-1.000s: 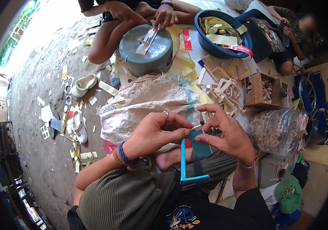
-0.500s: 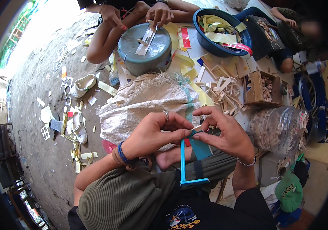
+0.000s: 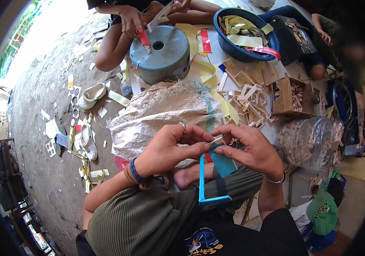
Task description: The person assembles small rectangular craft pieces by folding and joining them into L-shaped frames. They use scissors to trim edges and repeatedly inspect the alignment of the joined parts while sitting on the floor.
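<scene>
Over my lap, my left hand (image 3: 178, 145) pinches the upper end of a thin bent frame (image 3: 202, 179) covered in bright blue, whose lower arm sticks out to the right. My right hand (image 3: 246, 149) holds a teal strip (image 3: 224, 165) between thumb and fingers, against the same end of the frame. That strip hangs down from the fingertips, with a pale edge along its right side. A bare, wood-coloured end (image 3: 219, 141) shows between both hands. The exact contact under my fingertips is hidden.
Across from me, a co-worker's hand (image 3: 132, 21) holds a red-handled tool over an upturned grey-blue pot (image 3: 160, 70). A white sack (image 3: 161, 109) lies before me. To the right are wooden frames (image 3: 248, 100), a scrap-filled blue basin (image 3: 221, 45), a wooden box (image 3: 282, 100) and a clear container (image 3: 306, 138).
My hands stay nearly in place; the blue frame shifts slightly up and left. The co-worker has lifted a pale wooden piece off the pot and now holds a red-handled tool there.
</scene>
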Available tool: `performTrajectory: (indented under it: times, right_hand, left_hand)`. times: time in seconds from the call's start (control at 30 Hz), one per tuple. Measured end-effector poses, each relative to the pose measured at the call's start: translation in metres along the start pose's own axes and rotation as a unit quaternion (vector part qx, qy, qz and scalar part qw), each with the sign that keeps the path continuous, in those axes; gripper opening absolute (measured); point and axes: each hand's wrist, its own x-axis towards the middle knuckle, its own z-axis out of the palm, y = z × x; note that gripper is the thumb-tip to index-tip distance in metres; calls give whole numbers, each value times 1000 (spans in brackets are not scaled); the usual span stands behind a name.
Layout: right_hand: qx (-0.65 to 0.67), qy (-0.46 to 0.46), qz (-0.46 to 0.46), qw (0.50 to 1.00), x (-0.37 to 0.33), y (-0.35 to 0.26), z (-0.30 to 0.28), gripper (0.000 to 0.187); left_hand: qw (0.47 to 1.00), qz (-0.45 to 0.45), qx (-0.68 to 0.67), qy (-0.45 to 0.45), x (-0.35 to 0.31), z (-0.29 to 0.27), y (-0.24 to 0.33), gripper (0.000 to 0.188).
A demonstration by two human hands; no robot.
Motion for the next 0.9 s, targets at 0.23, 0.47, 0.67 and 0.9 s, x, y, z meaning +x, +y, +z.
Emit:
performTrajectory:
  times: [0.23,0.47,0.67,0.9]
  right_hand:
    - [115,12,61,991,-2,-6,0,55]
    - [82,15,62,995,-1,-9,-3,61]
    - [51,24,42,998,1,-5,-2,59]
    - [43,20,42,998,2,-4,-2,58]
  left_hand:
    - [999,17,7,45,0,-2,-1,27]
    - [1000,17,15,21,1,-1,-2,28]
    - [1000,11,22,19,1,-1,-1,27]
    - [999,8,28,17,1,-1,0,26]
